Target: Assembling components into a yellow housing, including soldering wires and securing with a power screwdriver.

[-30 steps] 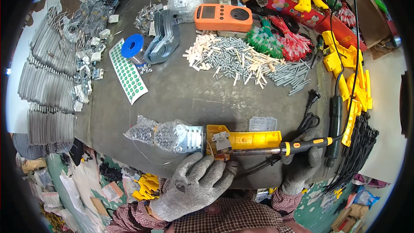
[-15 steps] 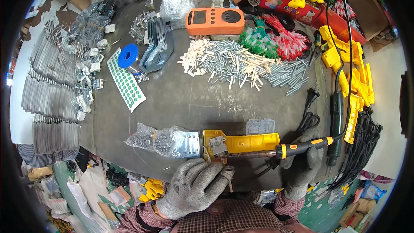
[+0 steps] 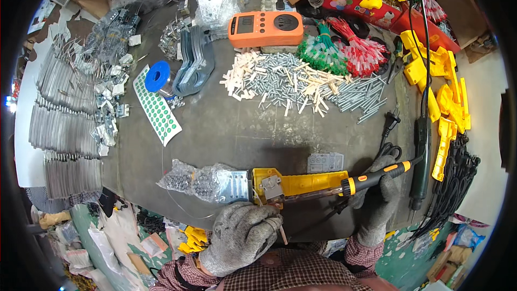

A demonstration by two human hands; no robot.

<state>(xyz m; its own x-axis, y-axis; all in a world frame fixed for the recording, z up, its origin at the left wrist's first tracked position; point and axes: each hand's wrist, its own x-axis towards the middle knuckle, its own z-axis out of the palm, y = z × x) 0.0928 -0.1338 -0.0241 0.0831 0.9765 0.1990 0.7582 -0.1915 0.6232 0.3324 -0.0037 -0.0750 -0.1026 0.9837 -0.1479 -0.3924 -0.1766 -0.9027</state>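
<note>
Near table edge, left hand (image 3: 243,235) steadies yellow housing (image 3: 301,185); right hand (image 3: 378,196) holds soldering iron (image 3: 377,173).

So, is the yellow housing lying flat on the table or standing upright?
Lying flat: the yellow housing stretches sideways along the table, the left hand at its near edge.
</note>
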